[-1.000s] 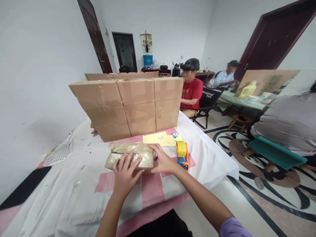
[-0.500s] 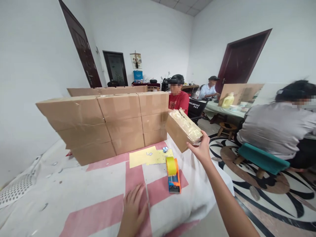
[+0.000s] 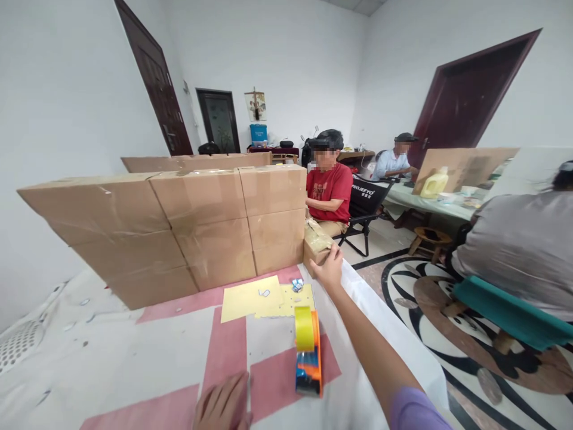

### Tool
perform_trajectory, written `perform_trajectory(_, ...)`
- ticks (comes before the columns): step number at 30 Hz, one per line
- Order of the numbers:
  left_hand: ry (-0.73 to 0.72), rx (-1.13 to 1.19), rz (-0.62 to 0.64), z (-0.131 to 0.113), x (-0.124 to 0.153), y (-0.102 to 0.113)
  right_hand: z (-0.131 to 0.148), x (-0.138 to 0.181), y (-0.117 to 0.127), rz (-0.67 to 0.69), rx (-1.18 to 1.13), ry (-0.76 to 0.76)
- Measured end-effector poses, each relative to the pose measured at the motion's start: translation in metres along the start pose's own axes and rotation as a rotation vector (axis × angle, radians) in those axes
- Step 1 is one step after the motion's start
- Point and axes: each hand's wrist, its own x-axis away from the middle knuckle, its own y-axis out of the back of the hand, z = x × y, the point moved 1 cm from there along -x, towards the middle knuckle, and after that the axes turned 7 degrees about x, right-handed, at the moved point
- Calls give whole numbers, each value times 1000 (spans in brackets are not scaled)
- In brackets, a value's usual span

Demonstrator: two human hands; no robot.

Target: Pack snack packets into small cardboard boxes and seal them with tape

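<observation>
My right hand (image 3: pixel 330 270) reaches forward and grips the near end of a small taped cardboard box (image 3: pixel 316 242), held against the right end of the stacked cardboard boxes (image 3: pixel 210 222) on the table. My left hand (image 3: pixel 224 407) lies flat with fingers spread on the pink and white cloth (image 3: pixel 134 358) at the bottom edge. A yellow and orange tape dispenser (image 3: pixel 307 351) stands between my two arms. Yellow paper sheets (image 3: pixel 255 297) lie in front of the stack.
A person in a red shirt (image 3: pixel 329 188) sits beyond the stack on a black chair. Another person (image 3: pixel 394 161) sits at a far table with a yellow jug (image 3: pixel 433 183). A person in grey (image 3: pixel 519 245) sits at right on a green stool (image 3: pixel 510 310). Patterned floor lies right of the table.
My right hand lifted the small taped box off the cloth, swung it right, then set it down by the right end of the stack. My left hand let go and rests on the cloth.
</observation>
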Motion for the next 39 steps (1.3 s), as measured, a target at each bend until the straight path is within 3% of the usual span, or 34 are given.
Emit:
perform_trajectory(4,49,110,19,-11,-15,25,-9,9,-11,75,-47,41)
perform_trajectory(11,267,402,70,-26,-23,35,-45,84,7,262,147,216)
perform_trajectory(14,361,567,49,-21,-21,45,-43,95,14,308,186,315)
perform_trajectory(16,438,660,-6,-5,-17,55,-40,95,17,324,204,355)
perform_trajectory(18,517,711,-105,28,-9,69,-38,92,17,336,226,376)
perform_trajectory(20,595,705,-235,79,1,87,-37,89,14,338,257,378)
perform_trajectory(25,857,534,-532,246,21,132,-35,85,10,369,338,393)
perform_trajectory(27,932,469,-590,311,12,145,-38,85,9,378,372,386)
perform_trajectory(30,934,405,-562,391,-28,158,-48,82,6,396,400,349)
perform_trajectory(34,855,395,-438,460,-104,167,-62,74,0,410,374,306)
perform_trajectory(37,872,408,-359,489,-143,168,-64,69,2,382,320,263)
perform_trajectory(39,913,398,-326,499,-150,169,-62,68,4,366,274,242)
